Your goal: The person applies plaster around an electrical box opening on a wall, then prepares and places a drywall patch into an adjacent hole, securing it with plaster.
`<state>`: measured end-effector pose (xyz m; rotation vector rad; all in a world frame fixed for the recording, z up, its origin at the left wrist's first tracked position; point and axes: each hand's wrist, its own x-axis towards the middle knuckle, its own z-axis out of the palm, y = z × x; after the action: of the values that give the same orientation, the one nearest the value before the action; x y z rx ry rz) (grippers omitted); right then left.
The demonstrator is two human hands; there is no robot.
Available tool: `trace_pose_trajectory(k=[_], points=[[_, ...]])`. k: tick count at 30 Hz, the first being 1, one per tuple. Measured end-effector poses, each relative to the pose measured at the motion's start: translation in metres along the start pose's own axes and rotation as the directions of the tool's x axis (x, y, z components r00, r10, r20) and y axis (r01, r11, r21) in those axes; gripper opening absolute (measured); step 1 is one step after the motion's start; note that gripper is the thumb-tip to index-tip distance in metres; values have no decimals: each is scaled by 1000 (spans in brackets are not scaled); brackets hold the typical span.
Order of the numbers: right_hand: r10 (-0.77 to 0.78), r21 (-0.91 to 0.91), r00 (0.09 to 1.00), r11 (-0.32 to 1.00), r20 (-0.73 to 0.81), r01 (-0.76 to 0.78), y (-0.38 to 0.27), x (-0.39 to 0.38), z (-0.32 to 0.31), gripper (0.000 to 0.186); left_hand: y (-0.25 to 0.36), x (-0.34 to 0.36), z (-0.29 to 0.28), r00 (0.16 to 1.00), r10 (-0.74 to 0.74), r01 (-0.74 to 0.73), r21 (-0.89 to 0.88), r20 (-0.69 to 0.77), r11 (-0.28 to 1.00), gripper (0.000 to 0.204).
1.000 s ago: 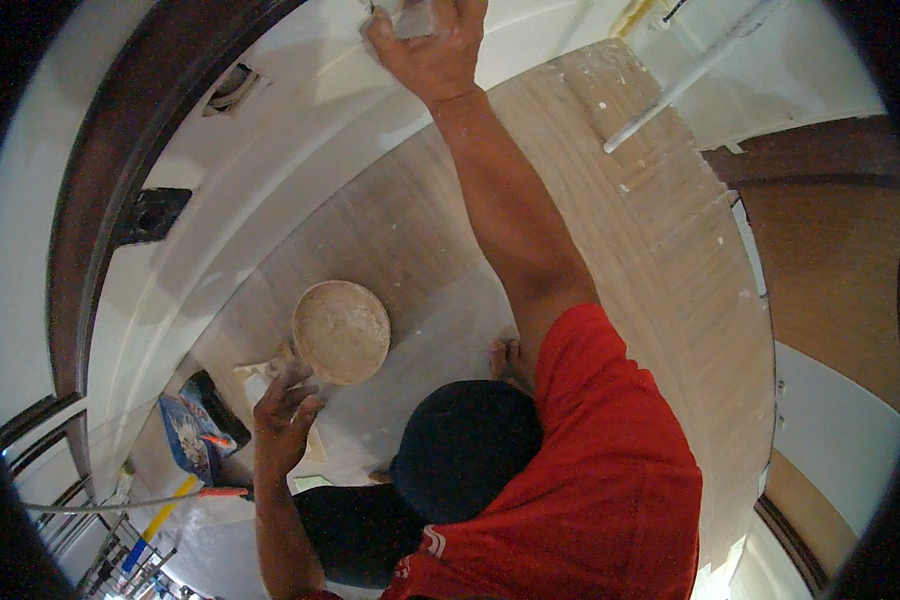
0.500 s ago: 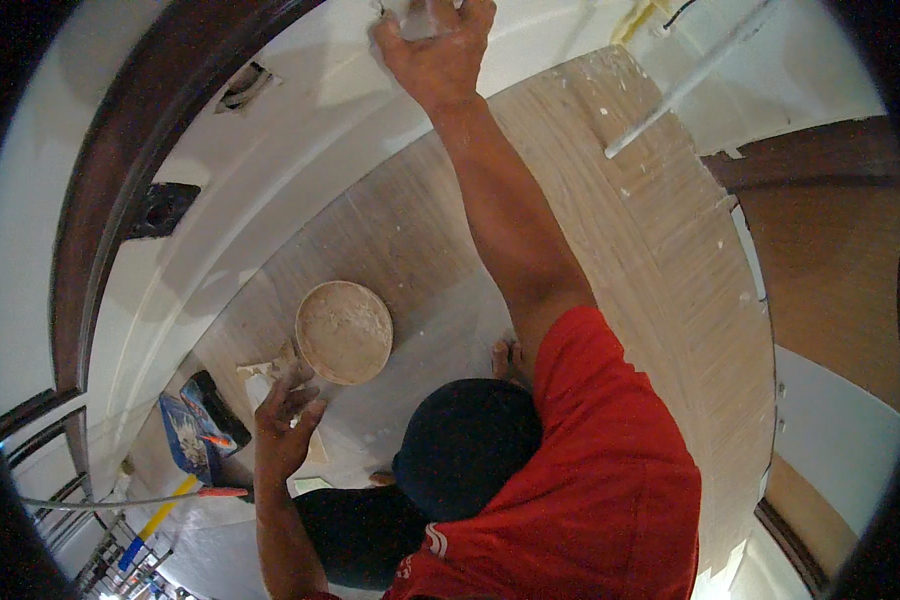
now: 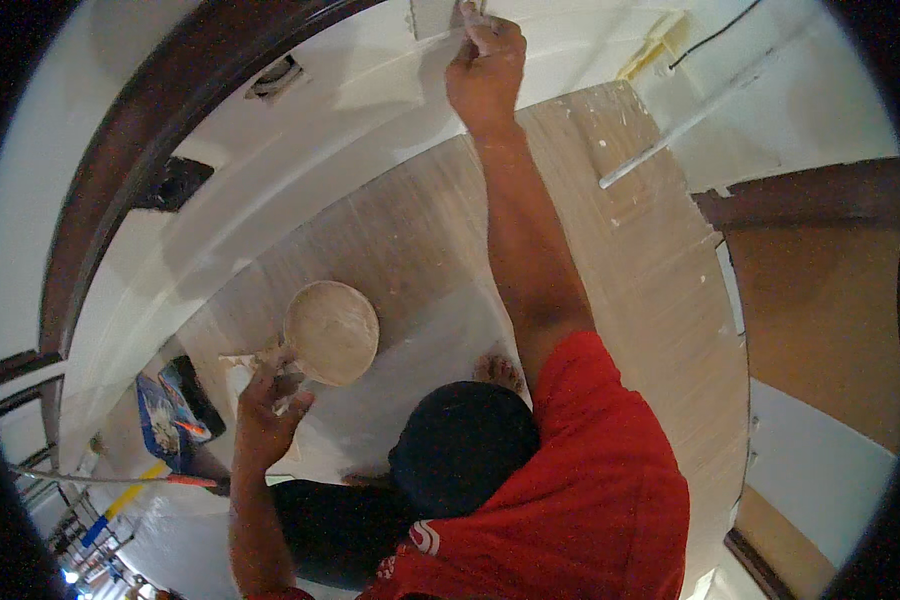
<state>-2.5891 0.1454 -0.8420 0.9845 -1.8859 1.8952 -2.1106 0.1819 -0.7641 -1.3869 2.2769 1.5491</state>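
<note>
My right hand (image 3: 488,80) reaches up to the pale wall panel (image 3: 370,105), its fingers bunched at the top edge. A flat grey-beige patch or piece (image 3: 432,14) shows beside the fingertips; what they grip, I cannot make out. My left hand (image 3: 268,412) is low on the left, fingers curled, a small whitish bit showing by the thumb. Its fingertips are close to the rim of a round tub (image 3: 332,332) of beige, paste-like material. Whether they touch the rim is unclear. A pale, smeared flat piece (image 3: 236,368) lies just behind that hand.
A blue tray (image 3: 160,420) and a dark object (image 3: 192,395) lie left of my left hand. A hose (image 3: 100,478) crosses there above a yellow pole (image 3: 135,490). A white rod (image 3: 660,148) slants down to the wood-look floor (image 3: 640,290). My dark-trousered knee (image 3: 465,450) is in front.
My right hand has shifted right along the wall, and its fingers are more bunched. My left hand stays by the tub, its fingers more curled. The view has shifted slightly.
</note>
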Motion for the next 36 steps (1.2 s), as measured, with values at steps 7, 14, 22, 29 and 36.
trace_pose_trajectory(k=[7,14,22,29,36], points=[[-66,-255,988,962,139,100,-18,12,-24,45,21,-2,-15,996,45,-39,73,-73,997,65],[-269,-466,962,847,40,256,-7,1,-7,64,23,-9,-17,987,109,-101,71,-119,992,66],[-401,-330,916,862,21,385,-16,4,-4,66,12,-10,-22,989,92,-89,32,-119,996,68],[-289,-256,957,928,-38,270,-16,4,3,57,10,-9,-22,987,116,-120,-27,-110,992,69],[-40,-67,996,997,-80,34,-34,2,1,61,0,-14,-25,992,93,-88,59,-88,994,69]])
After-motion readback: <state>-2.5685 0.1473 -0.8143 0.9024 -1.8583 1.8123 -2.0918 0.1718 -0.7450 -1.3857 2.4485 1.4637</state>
